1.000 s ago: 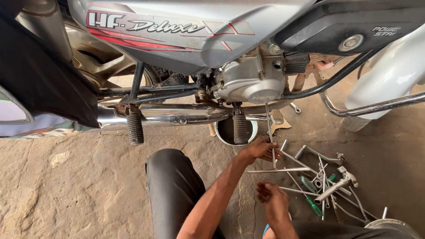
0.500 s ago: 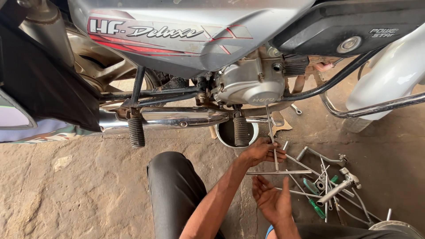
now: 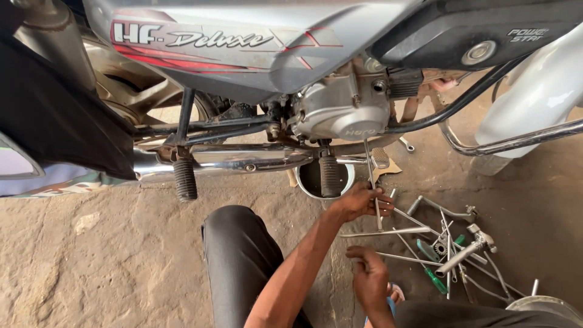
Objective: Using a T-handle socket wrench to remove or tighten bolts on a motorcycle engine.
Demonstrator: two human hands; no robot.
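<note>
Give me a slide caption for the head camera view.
Left hand grips a long metal rod at a motorcycle engine; right hand hovers near scattered tools.

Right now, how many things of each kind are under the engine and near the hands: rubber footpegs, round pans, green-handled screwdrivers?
Black rubber footpegs: 2
Round pan under the engine: 1
Green-handled screwdrivers: 2
Total: 5
</note>
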